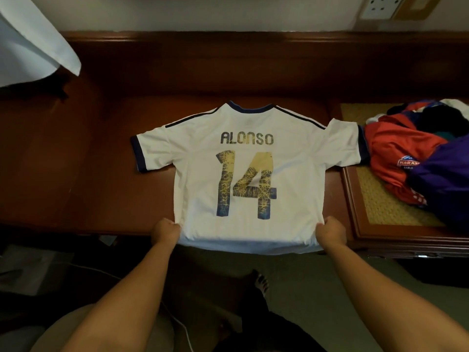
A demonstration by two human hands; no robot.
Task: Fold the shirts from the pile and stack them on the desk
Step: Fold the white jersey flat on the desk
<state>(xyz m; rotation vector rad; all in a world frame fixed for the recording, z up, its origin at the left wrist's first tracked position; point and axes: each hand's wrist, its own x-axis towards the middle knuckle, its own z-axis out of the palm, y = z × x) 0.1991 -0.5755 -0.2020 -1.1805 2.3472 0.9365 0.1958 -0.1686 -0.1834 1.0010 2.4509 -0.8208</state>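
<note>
Pinching white shirt [243, 174] hem: left hand [165, 231], right hand [331, 231], each grip closed; shirt pile [416, 153] right, touching sleeve.

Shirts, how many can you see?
At least 3: a white shirt spread flat on the desk, held by both hands, plus a red one and a purple one piled at right. More may hide there.

A white jersey [243, 174] printed ALONSO 14 is spread back-up on the dark wooden desk [101, 153], collar toward the wall. Its hem, hanging over the near edge, is pinched at the corners by the left hand [166, 231] and right hand [331, 231]. A pile of shirts [416, 153], red and purple mostly, is heaped on a woven-top stand [375, 207] to the right, touched by one sleeve.
</note>
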